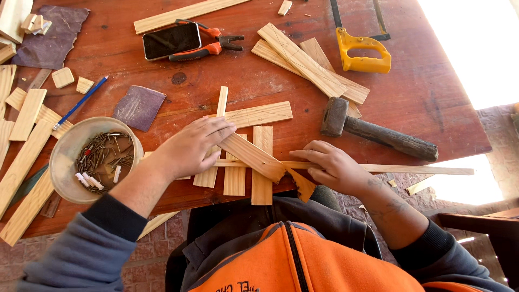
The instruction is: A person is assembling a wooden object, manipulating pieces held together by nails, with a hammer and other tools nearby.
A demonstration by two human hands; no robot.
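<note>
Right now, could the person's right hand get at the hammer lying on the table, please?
Probably yes. The right hand rests on the thin wooden strip, and the hammer lies just beyond it on the table, with only bare tabletop between them.

The flat wooden slats (254,157) were pale yellow-tan with fine grain lines, on a reddish-brown wooden table (421,97). The round plastic bowl (65,157) was beige, its nails dark grey. The handsaw's plastic handle (362,54) was bright yellow, the pliers' grips (205,50) orange and black, the sandpaper sheet (139,107) dull purple.
</note>
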